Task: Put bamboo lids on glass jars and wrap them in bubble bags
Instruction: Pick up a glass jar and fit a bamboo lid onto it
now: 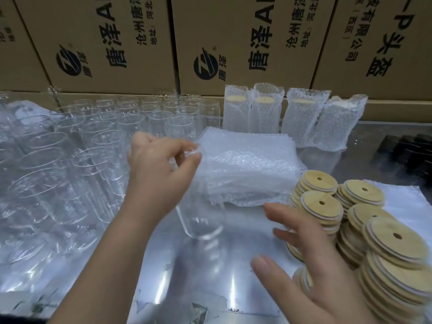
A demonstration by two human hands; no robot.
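1. The right hand (311, 265), nearest the camera, is spread wide with straight fingers and holds nothing. It hovers at the foot of the bamboo lids (395, 239), above a lid edge that shows under its fingers. Whether it touches that lid cannot be told.
2. The left hand (159, 174) pinches the rim of a lidless glass jar (198, 220) from above, thumb and fingers curled on the lip. This probably steadies the open mouth for a lid. Whether its base rests on the tabletop (210, 277) is unclear.
3. The lids stand in leaning stacks on a plastic sheet (406, 195), just beside the right hand, so one is a short reach away. A careless sweep could topple them.
4. A pile of flat bubble bags (247, 164) lies just behind the held jar, handy for wrapping it.
5. Four wrapped jars (268, 113) stand upright at the back against the cardboard boxes (112, 43), well apart from the hands.
6. Empty jars (98, 141) crowd the left side, with the left forearm passing just beside them. The only free room to move is the bare strip of tabletop in front of the held jar.
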